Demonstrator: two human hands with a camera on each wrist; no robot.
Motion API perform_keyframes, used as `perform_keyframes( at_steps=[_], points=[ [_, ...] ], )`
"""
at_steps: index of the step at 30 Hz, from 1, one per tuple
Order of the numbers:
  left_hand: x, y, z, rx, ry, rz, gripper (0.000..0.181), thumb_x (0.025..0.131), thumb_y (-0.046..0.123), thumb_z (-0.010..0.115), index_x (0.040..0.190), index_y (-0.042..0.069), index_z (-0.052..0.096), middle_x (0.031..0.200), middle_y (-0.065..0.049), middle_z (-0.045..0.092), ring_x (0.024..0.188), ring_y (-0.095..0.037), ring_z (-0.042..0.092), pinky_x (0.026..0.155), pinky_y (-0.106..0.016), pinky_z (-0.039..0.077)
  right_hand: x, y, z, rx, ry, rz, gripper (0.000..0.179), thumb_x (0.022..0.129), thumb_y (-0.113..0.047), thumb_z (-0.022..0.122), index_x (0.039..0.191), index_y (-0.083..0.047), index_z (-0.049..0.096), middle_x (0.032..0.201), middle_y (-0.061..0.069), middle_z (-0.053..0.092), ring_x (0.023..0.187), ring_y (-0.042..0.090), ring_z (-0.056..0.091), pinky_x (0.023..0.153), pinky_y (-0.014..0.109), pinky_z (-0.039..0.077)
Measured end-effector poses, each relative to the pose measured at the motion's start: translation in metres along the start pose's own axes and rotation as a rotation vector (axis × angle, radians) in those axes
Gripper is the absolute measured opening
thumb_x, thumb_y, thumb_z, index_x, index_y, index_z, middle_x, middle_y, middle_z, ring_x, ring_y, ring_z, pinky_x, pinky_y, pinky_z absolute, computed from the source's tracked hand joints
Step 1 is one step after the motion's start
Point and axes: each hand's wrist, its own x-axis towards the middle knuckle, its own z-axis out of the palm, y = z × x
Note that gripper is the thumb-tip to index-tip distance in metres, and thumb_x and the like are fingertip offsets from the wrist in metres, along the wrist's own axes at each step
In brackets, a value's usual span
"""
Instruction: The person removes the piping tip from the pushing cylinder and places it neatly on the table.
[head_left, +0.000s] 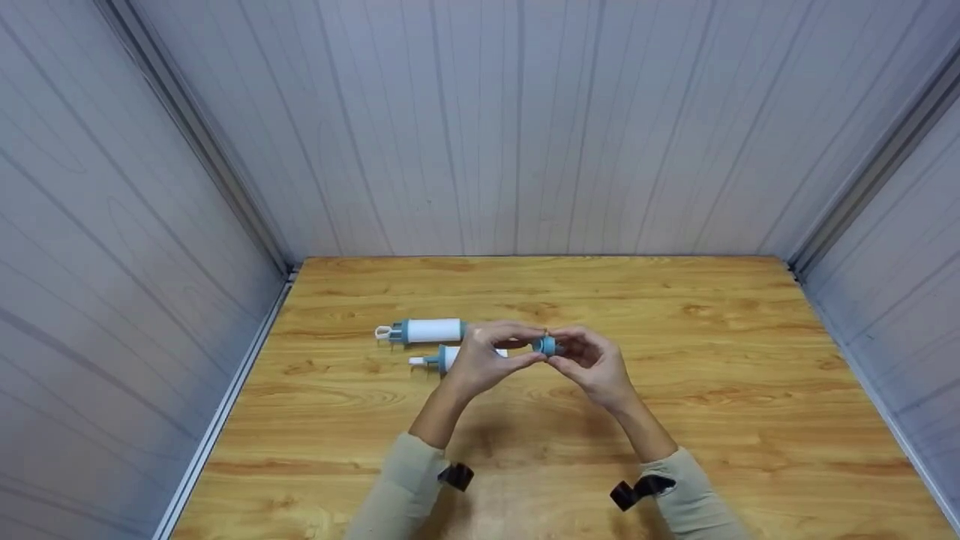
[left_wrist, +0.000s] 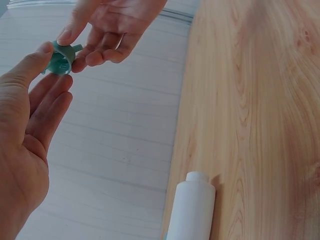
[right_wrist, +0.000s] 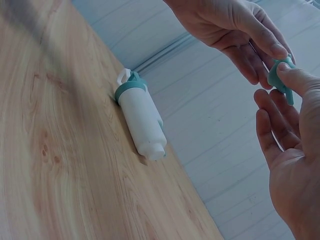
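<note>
Teal cap (head_left: 549, 346), one: left hand (head_left: 484, 360), right hand (head_left: 602, 373) pinching; two cylinders (head_left: 433, 331).

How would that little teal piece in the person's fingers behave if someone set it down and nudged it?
The teal piece is probably light, being small and hollow. It seems fairly stiff, showing no obvious dent where the left hand and right hand pinch it. Nudged, it might roll unevenly, since a narrow stem sticks out from it.
</note>
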Motion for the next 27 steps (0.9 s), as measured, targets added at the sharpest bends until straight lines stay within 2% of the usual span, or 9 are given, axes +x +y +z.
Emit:
perform_keyframes(
  at_steps=[12, 27],
  points=[
    [-0.0018, -0.0021, -0.0016, 0.026, 0.009, -0.027, 0.025, 0.098, 0.01, 0.087, 0.122, 0.003, 0.086, 0.126, -0.017, 0.084, 0.115, -0.034, 0.084, 0.099, -0.034, 0.069, 0.0009, -0.0028, -0.0008, -0.042, 0.04, 0.034, 0.035, 0.095, 0.022, 0.071, 0.129, 0.025, 0.063, 0.12, -0.01, 0.081, 0.109, 0.003, 0.078, 0.09, 0.018, 0.065],
    [-0.0037, -0.0027, -0.0031, 0.061, 0.01, -0.005, 0.022, 0.098, 0.008, 0.088, 0.119, 0.001, 0.087, 0.114, -0.017, 0.084, 0.107, -0.033, 0.086, 0.095, -0.03, 0.069, 0.0023, -0.0039, -0.0021, -0.05, 0.038, 0.01, 0.034, 0.095, 0.023, 0.071, 0.129, 0.021, 0.066, 0.123, -0.011, 0.081, 0.111, 0.004, 0.079, 0.092, 0.02, 0.066]
  ],
)
